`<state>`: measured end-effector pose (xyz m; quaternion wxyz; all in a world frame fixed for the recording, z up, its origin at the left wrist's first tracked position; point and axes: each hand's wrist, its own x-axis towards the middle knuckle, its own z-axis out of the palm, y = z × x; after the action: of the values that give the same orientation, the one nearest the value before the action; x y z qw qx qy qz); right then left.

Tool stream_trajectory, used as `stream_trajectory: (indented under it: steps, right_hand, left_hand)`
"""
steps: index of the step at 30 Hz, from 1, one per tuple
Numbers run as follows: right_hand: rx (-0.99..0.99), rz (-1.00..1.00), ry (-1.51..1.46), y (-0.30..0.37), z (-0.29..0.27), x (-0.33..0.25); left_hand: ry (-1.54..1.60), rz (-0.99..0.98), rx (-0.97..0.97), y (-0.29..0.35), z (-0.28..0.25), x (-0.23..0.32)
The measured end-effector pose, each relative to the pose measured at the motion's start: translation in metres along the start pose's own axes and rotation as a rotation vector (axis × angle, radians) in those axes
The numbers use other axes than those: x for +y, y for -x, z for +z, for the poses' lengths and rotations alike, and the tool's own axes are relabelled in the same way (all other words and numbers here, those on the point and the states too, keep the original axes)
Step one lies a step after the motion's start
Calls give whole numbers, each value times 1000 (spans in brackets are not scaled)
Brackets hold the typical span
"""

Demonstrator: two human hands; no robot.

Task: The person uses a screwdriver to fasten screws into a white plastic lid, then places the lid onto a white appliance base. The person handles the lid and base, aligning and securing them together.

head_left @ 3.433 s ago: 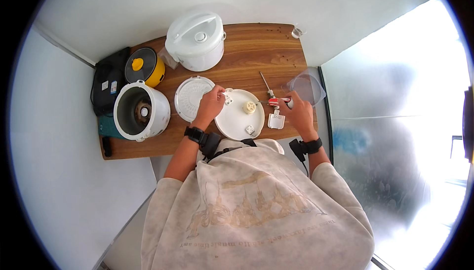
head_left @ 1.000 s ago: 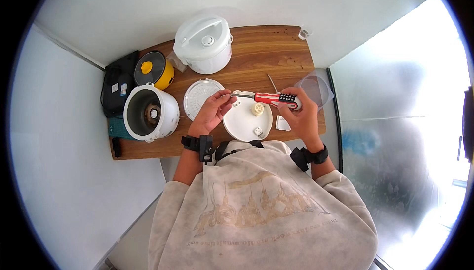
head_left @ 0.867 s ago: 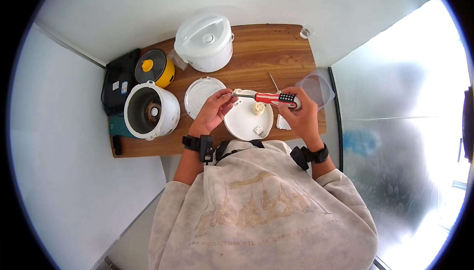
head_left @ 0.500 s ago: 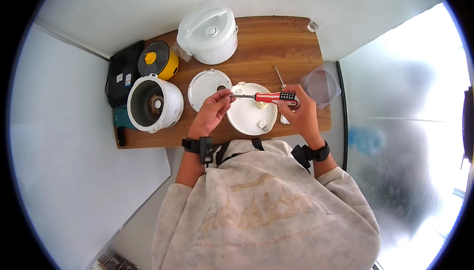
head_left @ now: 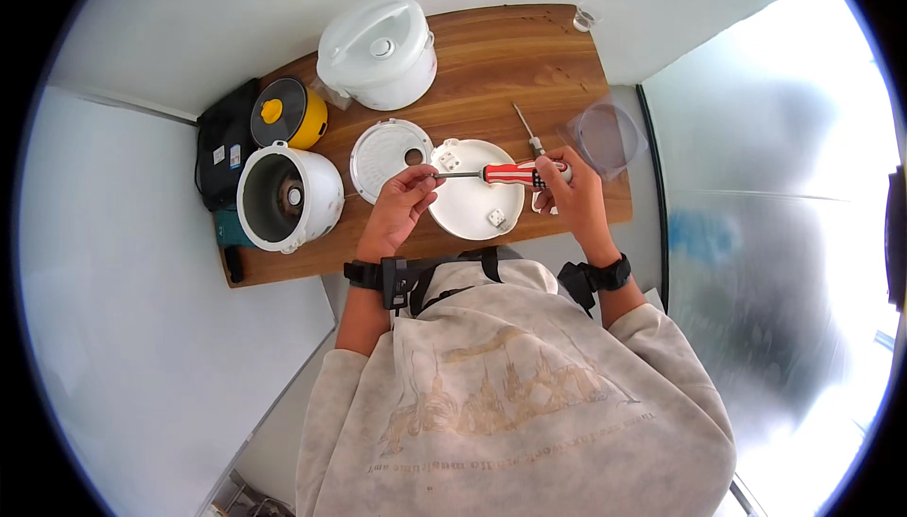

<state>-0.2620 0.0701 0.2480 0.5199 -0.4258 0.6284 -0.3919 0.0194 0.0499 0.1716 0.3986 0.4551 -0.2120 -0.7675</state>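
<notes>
A screwdriver (head_left: 510, 173) with a red, white and black patterned handle lies level across my front, its shaft pointing left. My right hand (head_left: 576, 198) is closed round the handle. Thumb and fingers of my left hand (head_left: 404, 207) pinch together at the tip; whether a small part sits there too is hidden. Below the tool is a round white plastic cover (head_left: 463, 217), with a small white block (head_left: 497, 218) near its front edge and another white fitting (head_left: 450, 162) at its back left. A white perforated disc (head_left: 378, 150) with a dark hole lies beside it.
On the wooden table (head_left: 510, 54) stand a white lidded pot (head_left: 378, 54), an open white cooker body (head_left: 326, 198) and a yellow pot (head_left: 312, 120). A black case (head_left: 222, 153) is far left. Another screwdriver (head_left: 527, 128) and a clear container (head_left: 609, 134) lie right.
The view has shifted, so the table appears slightly turned. My right hand has turned a little round the handle; my left hand still pinches at the screwdriver's tip.
</notes>
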Motion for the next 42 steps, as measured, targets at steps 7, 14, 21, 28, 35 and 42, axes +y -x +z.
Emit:
stream_trajectory:
  steps: [7,14,21,28,35,42]
  right_hand:
    - [56,-20,-109,3,-2,9]
    - [71,-91,-52,30,8,-14]
    - [51,-129,55,49,15,-29]
    - [204,-145,-66,72,40,-23]
    - [348,-190,-38,89,45,-10]
    - [459,-229,53,97,45,2]
  left_hand:
    - [-70,-43,-67,-12,4,9]
    - [-217,-53,-123,-21,7,23]
    - [-299,-46,-266,-27,4,36]
    - [-226,-51,-324,-23,2,38]
    - [-717,-73,-66,-55,-57,-8]
    - [-1078,-501,-153,-50,-83,-20]
